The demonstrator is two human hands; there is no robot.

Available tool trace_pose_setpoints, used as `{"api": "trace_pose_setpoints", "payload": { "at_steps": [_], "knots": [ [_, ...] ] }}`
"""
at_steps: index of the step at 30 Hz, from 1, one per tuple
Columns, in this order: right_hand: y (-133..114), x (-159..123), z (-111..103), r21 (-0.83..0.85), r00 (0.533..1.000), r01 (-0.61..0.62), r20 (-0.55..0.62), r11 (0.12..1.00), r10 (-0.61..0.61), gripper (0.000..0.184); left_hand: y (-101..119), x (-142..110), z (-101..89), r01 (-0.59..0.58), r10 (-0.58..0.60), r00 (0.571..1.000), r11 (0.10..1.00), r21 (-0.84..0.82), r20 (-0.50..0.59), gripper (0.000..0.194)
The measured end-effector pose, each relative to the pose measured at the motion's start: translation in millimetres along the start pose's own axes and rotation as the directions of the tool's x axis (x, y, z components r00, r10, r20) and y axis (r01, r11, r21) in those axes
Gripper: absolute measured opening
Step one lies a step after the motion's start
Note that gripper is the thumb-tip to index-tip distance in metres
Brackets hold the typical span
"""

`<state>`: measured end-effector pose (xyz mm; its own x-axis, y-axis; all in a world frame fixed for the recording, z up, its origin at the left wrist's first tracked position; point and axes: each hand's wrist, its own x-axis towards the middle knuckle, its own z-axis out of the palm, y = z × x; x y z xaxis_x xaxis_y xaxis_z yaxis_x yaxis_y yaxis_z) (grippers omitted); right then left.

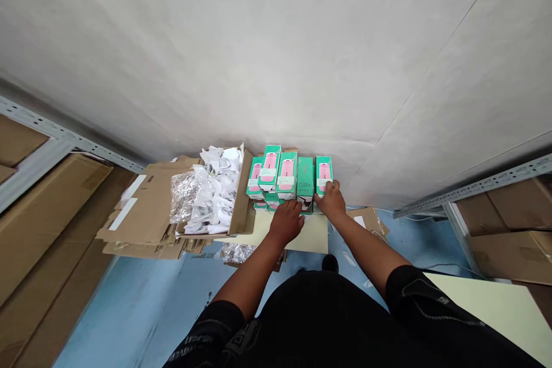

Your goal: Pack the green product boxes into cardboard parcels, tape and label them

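Note:
Several green boxes with pink pictures stand stacked against the wall, among them a raised green box (270, 167) and a plain green-faced box (306, 175). My right hand (331, 201) closes around the lower front of the rightmost green box (324, 169), thumb at its left and fingers at its right. A narrow gap parts this box from the plain-faced one. My left hand (287, 222) is at the foot of the stack, fingers bent and held together by the lower boxes. Whatever its fingertips hold is hidden.
Left of the stack, an open carton (241, 201) holds crumpled white paper (218, 190) and clear bubble wrap (185, 192). Flattened cardboard (150, 207) is piled farther left. Shelves with brown cartons (509, 250) flank both sides. A pale board (308, 236) lies below the boxes.

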<state>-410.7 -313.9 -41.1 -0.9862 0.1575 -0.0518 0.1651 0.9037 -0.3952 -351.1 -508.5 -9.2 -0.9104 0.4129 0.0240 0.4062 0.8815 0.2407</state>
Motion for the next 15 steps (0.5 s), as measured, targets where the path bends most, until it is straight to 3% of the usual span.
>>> {"api": "trace_pose_setpoints", "payload": {
  "at_steps": [15],
  "knots": [
    [-3.6, 6.7, 9.6, 0.080, 0.998, -0.028, -0.055, 0.996, 0.033, 0.043, 10.3, 7.2, -9.0, -0.029, 0.029, 0.999, 1.000, -0.012, 0.023, 0.036]
  ]
}}
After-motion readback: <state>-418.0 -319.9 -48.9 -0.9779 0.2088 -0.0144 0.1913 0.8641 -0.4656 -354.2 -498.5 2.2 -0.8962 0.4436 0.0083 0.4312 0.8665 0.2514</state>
